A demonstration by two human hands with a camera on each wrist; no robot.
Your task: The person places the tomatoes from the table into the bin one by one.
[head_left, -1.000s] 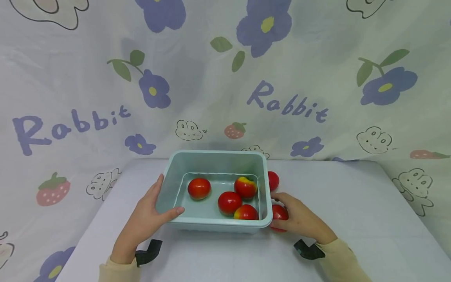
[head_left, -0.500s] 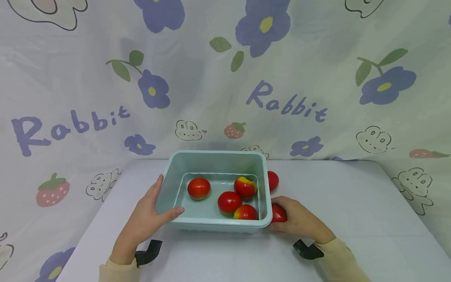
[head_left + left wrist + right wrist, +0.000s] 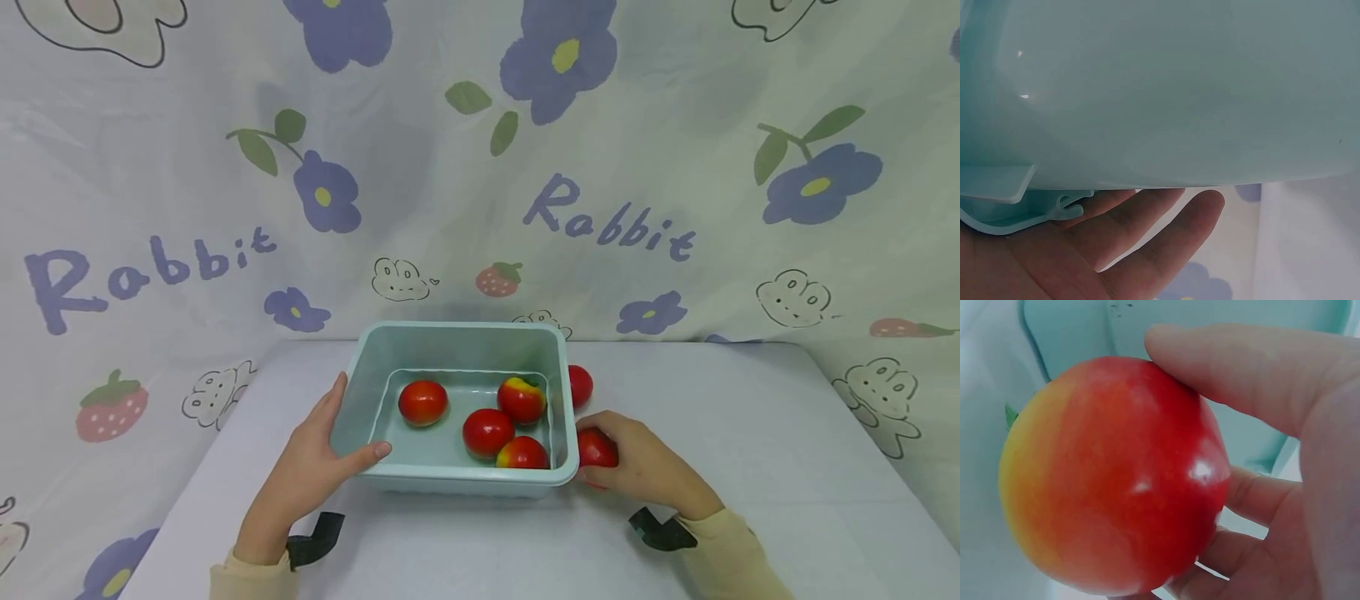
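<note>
Aqua bin (image 3: 465, 343), left hand (image 3: 311, 452) spread at its rim (image 3: 442, 473) — right hand (image 3: 641, 461) pinching a tomato (image 3: 599, 448) alongside, tabletop (image 3: 750, 442) stretching rightward.

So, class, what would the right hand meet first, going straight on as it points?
The right hand, gripping a tomato, would probably meet the box's right wall first; any gap between is unclear.

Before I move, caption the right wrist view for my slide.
Right hand gripping a red-and-yellow fruit beside a pale teal bin.
</note>
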